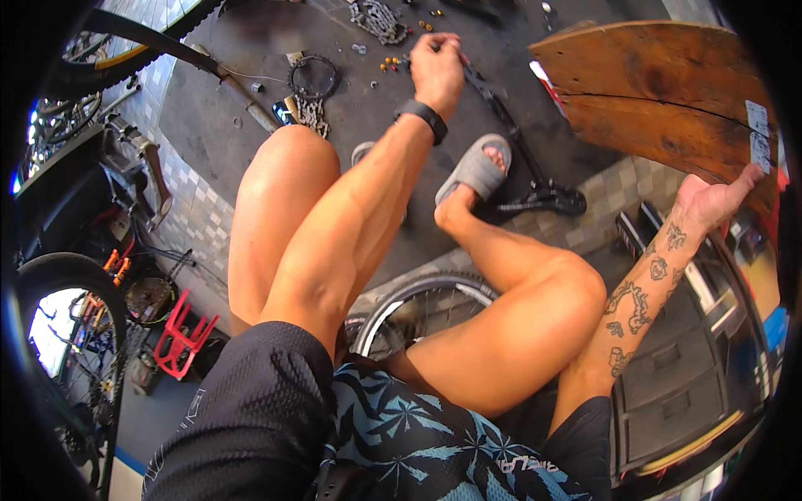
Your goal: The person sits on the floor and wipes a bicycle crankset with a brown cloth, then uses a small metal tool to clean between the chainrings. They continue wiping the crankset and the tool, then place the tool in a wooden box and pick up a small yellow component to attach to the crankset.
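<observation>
My left hand (439,75), with a black band on its wrist, is held out over the dark floor at the upper middle. Its fingers are curled closed around something dark that I cannot make out; only a small piece shows. Just beside that fist, a long black bar (505,121) slants down to a broad black foot. Over at the right, my tattooed right arm reaches a brown wooden board (643,75). The thumb of my right hand (717,200) lies at the board's near edge, while the fingers are hidden beneath it.
Chains (378,21), a black ring (314,77) and small coloured parts (389,63) lie on the floor. A bicycle wheel (426,292) is below my knees. At left are tyres (71,275) and a red plastic stool (182,334); a black case (677,384) is lower right.
</observation>
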{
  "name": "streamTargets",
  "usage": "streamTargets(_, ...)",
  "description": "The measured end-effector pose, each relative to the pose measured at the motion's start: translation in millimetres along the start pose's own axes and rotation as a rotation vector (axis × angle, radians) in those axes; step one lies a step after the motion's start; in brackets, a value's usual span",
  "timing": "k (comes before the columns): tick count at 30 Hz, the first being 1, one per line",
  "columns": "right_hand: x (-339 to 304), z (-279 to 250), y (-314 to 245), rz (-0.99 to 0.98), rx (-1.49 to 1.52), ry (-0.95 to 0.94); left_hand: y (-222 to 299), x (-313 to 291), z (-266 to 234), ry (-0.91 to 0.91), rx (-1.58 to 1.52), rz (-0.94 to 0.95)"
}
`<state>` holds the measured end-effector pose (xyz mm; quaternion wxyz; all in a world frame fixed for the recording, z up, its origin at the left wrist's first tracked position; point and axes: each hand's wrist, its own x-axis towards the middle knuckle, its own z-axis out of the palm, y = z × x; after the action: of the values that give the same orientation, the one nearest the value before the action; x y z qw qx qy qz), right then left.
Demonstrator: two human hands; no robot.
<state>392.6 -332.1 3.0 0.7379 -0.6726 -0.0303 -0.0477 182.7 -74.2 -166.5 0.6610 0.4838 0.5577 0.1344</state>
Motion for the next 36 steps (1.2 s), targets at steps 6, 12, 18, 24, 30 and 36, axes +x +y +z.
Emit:
streamTargets(6, -62.3, 8.9, -46.0, 0.235, -0.007, 0.227, 97.8, -24.4, -17.6, -0.188, -0.118, 0.043)
streamTargets(12, -160.3, 34.1, -44.7, 0.618, -0.095, 0.268, 181.3, -80.0, -38.2, -0.52, 0.279, -0.046)
streamTargets(18, -280.8, 55.7, -0.5, 0.781, -0.202, 0.143, 161.0, -98.3, -92.3, -0.597, 0.879, 0.05)
streamTargets(24, -379.4, 50.9, 52.7, 0.917, -0.165, 0.025, 65.2, -104.2, -161.5, -0.343, 0.681, -0.199)
streamTargets(30, -446.7, 32.7, 85.9, 1.154, -0.41, -0.035, -18.4, -76.9, -204.6, -0.437, 1.059, -0.241)
streamTargets(36, -458.9, 23.3, 102.6, 1.181, -0.692, 0.073, -78.8, -68.0, -190.8, -0.406, 1.31, -0.067)
